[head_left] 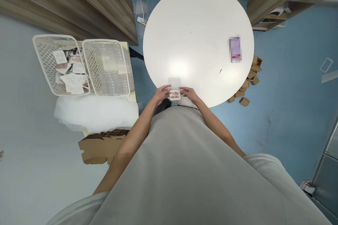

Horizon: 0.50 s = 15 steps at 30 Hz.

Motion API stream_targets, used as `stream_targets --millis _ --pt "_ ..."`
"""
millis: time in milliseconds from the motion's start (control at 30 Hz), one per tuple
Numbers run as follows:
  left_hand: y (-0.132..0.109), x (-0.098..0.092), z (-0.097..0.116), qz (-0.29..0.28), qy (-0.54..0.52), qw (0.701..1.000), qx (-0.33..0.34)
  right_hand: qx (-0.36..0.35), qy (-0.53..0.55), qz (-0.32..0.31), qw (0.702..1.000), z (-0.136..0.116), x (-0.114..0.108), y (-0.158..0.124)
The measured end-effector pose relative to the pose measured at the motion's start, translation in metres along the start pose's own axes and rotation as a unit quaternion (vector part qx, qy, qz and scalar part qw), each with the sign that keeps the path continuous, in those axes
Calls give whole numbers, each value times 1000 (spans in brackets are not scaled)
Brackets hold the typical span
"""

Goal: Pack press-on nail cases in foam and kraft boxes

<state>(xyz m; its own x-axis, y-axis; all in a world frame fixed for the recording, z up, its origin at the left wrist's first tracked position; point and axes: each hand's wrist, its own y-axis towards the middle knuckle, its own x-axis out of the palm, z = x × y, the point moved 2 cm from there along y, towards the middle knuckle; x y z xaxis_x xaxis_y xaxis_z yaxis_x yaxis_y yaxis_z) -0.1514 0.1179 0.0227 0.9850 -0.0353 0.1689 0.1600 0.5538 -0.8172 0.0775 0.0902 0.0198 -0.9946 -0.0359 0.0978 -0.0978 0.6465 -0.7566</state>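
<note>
A small clear plastic case point(174, 91) with its lid swung up sits at the near edge of the round white table point(198, 35). Several pink nail pieces lie in its lower half. My left hand point(161, 94) grips the case's left side with curled fingers. My right hand point(188, 94) pinches its right side. Both forearms reach in from below over my grey top.
Two white perforated baskets point(59, 65) point(108, 66) with small packets stand on a surface to the left, above a white sheet and flat cardboard point(99, 146). A purple phone-like item point(235, 49) lies on the table's right. Small brown boxes point(248, 81) litter the blue floor.
</note>
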Motion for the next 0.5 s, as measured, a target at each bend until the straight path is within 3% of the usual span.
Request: stream_targets --millis 300,500 --pt "-21 4 21 -33 -52 997 50 -33 98 -11 995 -22 5 -20" --pt "-35 6 32 -25 -20 996 79 -50 112 -7 992 -33 6 -31"
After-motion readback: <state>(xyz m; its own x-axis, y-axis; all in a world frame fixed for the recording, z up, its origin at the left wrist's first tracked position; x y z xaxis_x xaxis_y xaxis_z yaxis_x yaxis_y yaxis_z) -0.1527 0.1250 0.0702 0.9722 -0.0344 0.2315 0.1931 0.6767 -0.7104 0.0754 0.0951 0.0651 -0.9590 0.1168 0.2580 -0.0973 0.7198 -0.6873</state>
